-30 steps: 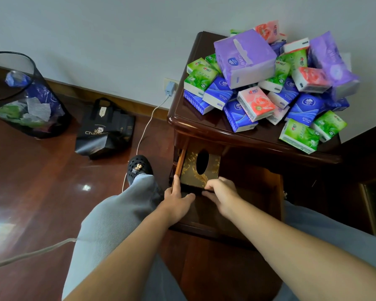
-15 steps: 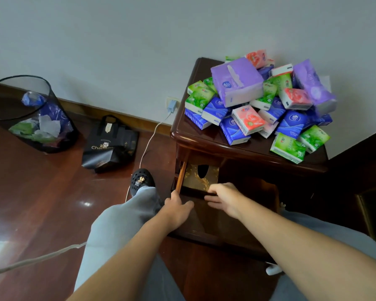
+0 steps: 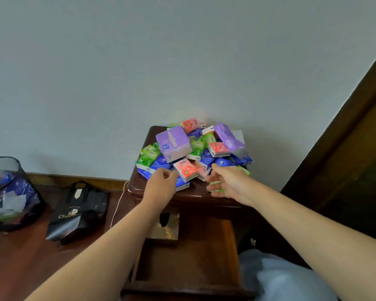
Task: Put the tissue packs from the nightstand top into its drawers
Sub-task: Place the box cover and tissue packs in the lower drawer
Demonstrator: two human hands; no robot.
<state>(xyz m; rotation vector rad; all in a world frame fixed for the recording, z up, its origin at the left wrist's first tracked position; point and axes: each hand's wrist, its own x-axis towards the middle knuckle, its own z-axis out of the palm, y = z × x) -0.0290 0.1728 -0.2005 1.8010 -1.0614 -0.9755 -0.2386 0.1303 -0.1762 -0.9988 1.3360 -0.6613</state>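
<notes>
Head view: both hands, left (image 3: pixel 161 183) loosely curled and right (image 3: pixel 226 181) spread, empty, reach the tissue packs (image 3: pixel 186 170), light, soft, best pinched across flat faces above the open drawer (image 3: pixel 187 268).

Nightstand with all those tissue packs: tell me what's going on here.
A person is reaching with both hands to the pile of tissue packs on the nightstand. The left hand is at the blue packs at the front edge, fingers curled; whether it has a grip on one is unclear. The right hand is open beside a green pack. Below, the drawer is pulled out, a tissue box at its back.
</notes>
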